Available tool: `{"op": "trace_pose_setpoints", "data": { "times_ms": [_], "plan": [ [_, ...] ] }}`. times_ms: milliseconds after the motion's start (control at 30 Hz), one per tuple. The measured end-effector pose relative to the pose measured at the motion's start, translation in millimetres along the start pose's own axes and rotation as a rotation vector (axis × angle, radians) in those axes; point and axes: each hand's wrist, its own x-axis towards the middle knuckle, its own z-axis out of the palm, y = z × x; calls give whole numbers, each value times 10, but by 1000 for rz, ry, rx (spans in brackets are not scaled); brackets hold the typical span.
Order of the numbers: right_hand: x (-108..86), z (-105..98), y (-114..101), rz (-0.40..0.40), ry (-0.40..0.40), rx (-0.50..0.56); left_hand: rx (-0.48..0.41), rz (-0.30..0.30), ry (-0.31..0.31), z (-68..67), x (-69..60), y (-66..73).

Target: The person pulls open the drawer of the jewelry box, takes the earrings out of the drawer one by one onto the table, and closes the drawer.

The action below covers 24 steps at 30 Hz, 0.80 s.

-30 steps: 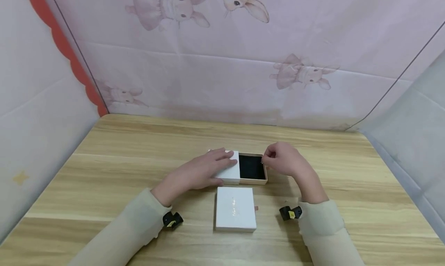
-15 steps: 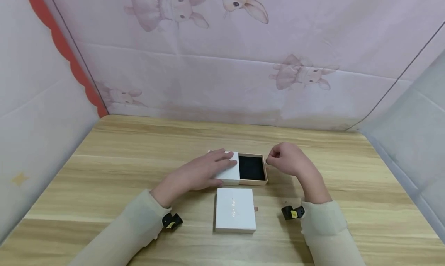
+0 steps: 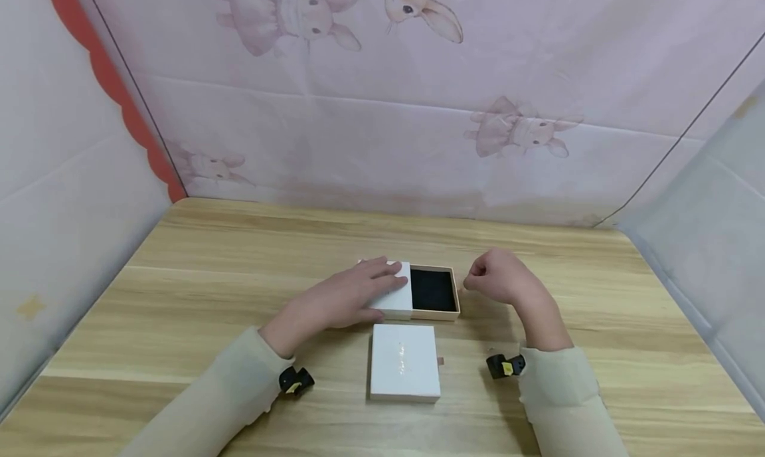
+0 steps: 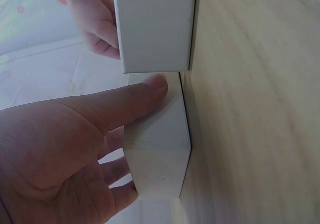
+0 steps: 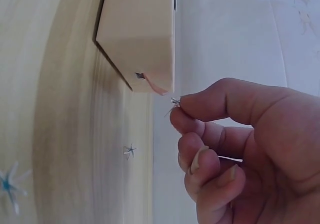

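A white sliding box [image 3: 391, 304] lies on the table, its inner drawer [image 3: 457, 304] pulled out to the right and showing a black lining [image 3: 433, 289]. My left hand [image 3: 340, 294] holds the white sleeve, fingers across the top and thumb [image 4: 145, 91] against the near side. Just right of the drawer, the thumb and index finger of my right hand [image 3: 502, 277] pinch a small silver earring [image 5: 175, 102], mostly hidden by the fingertips. A pink ribbon tab [image 5: 155, 83] hangs from the drawer's end, close to those fingertips.
In front of the sliding box lies a second white box [image 3: 405, 363] with gold lettering and a small ribbon tab. Small star-shaped silver pieces lie on the wooden table [image 3: 287, 238], one plain [image 5: 130, 151] and one with a blue centre [image 5: 8, 185]. A printed cloth [image 3: 358, 145] hangs behind.
My right hand has drawn back to the right, from over the drawer's end to just beside it. The left hand and both boxes stay in place.
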Motion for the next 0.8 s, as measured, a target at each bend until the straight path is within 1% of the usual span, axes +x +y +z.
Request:
{"op": "trace_pose_setpoints", "data": {
  "times_ms": [200, 433, 567, 800],
  "plan": [
    [12, 18, 33, 31, -28, -11, -5, -6, -3, -5, -10, 18],
    [-10, 25, 52, 59, -57, 0, -2, -13, -3, 5, -10, 20],
    [-16, 41, 70, 84, -75, -22, -3, -10, -5, 14, -10, 18],
    [-8, 30, 94, 119, -102, -45, -1, -31, -14, 0, -2, 29]
  ]
}}
